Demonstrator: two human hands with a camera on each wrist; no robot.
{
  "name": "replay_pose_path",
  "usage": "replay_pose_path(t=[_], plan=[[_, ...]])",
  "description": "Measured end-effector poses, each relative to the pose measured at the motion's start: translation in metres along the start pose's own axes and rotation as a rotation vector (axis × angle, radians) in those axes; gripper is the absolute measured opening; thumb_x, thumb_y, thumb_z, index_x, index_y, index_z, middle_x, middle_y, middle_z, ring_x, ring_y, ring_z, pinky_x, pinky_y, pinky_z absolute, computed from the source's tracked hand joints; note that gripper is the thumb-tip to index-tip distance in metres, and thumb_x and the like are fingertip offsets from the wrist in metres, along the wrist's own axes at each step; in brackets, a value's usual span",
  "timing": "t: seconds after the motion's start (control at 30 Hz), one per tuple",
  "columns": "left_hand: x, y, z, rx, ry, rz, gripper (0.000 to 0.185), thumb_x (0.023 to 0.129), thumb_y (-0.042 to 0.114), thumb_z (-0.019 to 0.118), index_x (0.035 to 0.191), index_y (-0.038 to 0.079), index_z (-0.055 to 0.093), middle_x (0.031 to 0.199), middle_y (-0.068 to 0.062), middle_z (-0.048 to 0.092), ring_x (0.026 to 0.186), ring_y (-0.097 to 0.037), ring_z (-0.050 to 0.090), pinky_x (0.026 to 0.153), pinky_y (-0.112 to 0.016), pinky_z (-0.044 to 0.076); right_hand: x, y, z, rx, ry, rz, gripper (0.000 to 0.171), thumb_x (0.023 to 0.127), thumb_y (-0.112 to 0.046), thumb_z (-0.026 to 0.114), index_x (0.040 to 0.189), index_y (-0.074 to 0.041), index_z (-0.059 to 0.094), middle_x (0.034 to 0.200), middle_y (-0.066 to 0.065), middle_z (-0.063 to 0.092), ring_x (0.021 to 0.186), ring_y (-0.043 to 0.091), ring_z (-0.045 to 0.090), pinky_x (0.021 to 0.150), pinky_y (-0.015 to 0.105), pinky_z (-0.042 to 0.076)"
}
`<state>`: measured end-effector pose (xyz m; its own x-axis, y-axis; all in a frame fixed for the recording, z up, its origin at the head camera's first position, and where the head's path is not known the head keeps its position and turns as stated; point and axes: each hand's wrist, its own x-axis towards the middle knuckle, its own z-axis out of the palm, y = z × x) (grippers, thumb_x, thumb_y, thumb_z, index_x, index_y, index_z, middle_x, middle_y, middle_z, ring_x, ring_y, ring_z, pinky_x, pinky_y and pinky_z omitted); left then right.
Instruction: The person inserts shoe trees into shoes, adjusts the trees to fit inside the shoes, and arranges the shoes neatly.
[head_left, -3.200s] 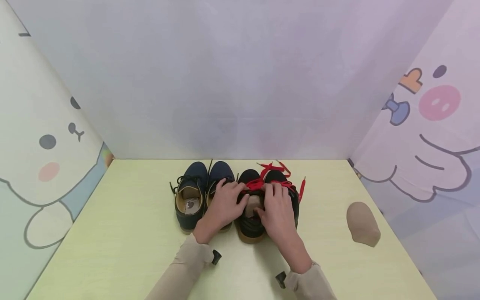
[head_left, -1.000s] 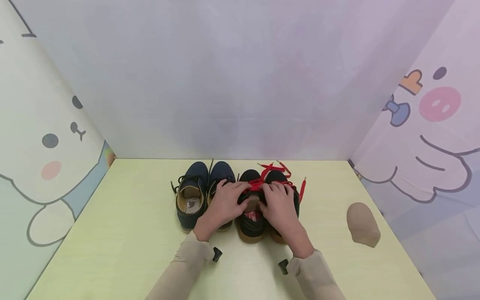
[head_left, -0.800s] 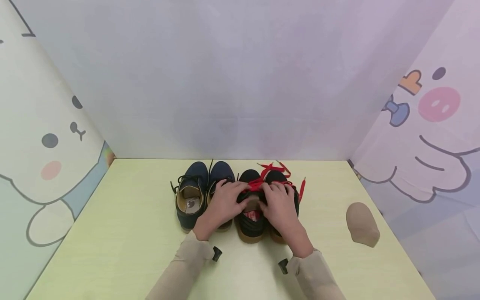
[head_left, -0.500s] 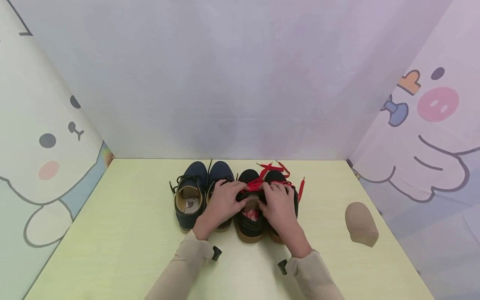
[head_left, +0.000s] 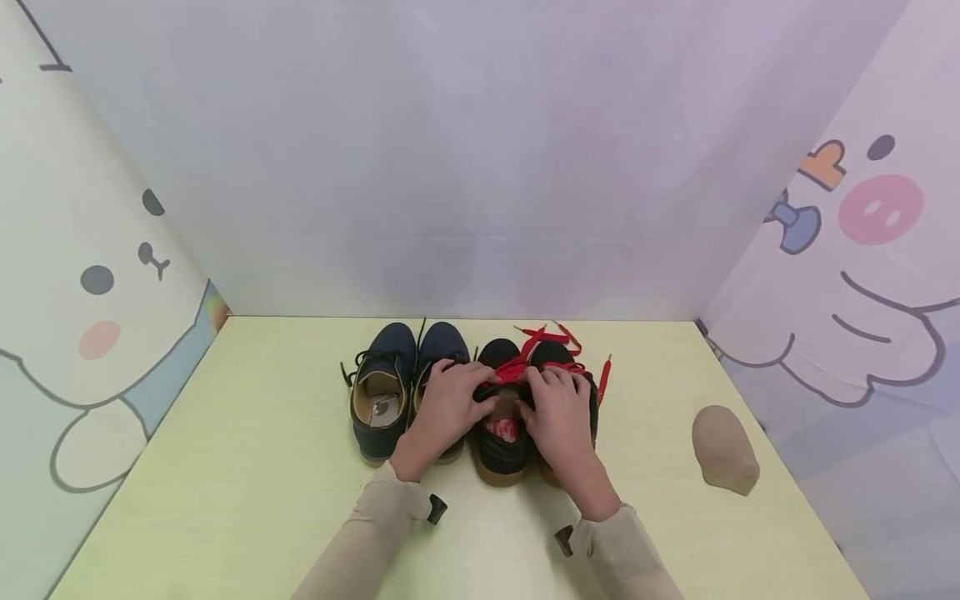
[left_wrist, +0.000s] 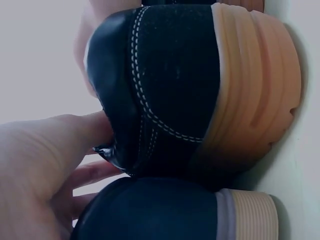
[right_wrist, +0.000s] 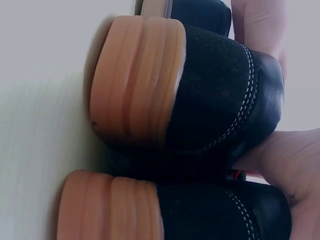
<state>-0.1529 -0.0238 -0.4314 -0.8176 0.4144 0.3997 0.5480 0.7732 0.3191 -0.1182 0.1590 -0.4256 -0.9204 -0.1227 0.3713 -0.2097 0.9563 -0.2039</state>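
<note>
**A:** Where do the hands stand? Both are on the black pair with the red laces [head_left: 525, 367]. The left hand [head_left: 448, 406] has its fingers curled over the collar of the left black shoe [head_left: 501, 440], thumb at the opening. The right hand [head_left: 558, 410] curls over the tongue area, fingertips in the red lacing; the right black shoe [head_left: 581, 392] lies mostly hidden under its palm.

**B:** So both hands are grasping, not flat?

**A:** I judge so. The left wrist view shows the thumb pressed against the heel collar [left_wrist: 150, 100], and the right wrist view shows the thumb hooked over the other heel rim [right_wrist: 225, 95]. Exactly which lace strand the fingertips pinch I cannot tell.

**B:** What could go wrong?

**A:** The loose lace ends trail beyond the fingertips and out to the right of the right hand [head_left: 603, 375]. A pull on the wrong strand may tighten unevenly or draw an end out of its eyelet. The navy shoes [head_left: 397, 387] sit touching the left hand's outer side, so a sideways tug could shove them. The tan foot form [head_left: 724, 448] lies well to the right of the right hand, out of the way on the table [head_left: 225, 467].
</note>
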Motion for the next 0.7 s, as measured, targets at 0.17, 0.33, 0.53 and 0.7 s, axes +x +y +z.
replay_pose_path(t=[0.17,0.33,0.53,0.7], plan=[[0.000,0.001,-0.002,-0.021,-0.017,-0.034,0.024,0.091,0.027,0.081,0.114,0.020,0.076,0.117,0.003,0.078,0.111,-0.018,0.073,0.114,-0.057,0.043,-0.003,0.002,0.003,0.002,0.014,-0.027,0.034,0.087,-0.020,0.085,0.117,-0.016,0.068,0.114,0.011,0.075,0.129,0.035,0.060,0.112,0.063,0.038],[-0.002,0.003,-0.002,-0.032,-0.047,-0.059,0.028,0.093,0.028,0.079,0.120,0.020,0.074,0.123,0.001,0.076,0.117,-0.020,0.071,0.119,-0.058,0.038,-0.009,0.006,0.002,-0.002,0.064,-0.076,0.040,0.088,-0.020,0.085,0.125,-0.015,0.071,0.120,0.010,0.075,0.130,0.035,0.060,0.111,0.062,0.042],[-0.003,0.009,0.001,-0.012,-0.058,-0.070,0.032,0.095,0.024,0.078,0.125,0.017,0.070,0.131,-0.002,0.073,0.125,-0.025,0.066,0.121,-0.062,0.034,-0.019,0.011,-0.002,0.020,0.108,-0.102,0.044,0.087,-0.017,0.086,0.129,-0.014,0.071,0.129,0.011,0.071,0.132,0.038,0.057,0.111,0.062,0.043],[-0.003,0.015,0.003,-0.004,-0.036,-0.028,0.038,0.096,0.022,0.075,0.134,0.018,0.067,0.142,-0.003,0.067,0.133,-0.029,0.060,0.118,-0.071,0.032,-0.025,0.018,-0.005,0.067,0.160,-0.097,0.044,0.086,-0.013,0.086,0.128,-0.013,0.071,0.134,0.014,0.068,0.131,0.041,0.057,0.107,0.062,0.045]])
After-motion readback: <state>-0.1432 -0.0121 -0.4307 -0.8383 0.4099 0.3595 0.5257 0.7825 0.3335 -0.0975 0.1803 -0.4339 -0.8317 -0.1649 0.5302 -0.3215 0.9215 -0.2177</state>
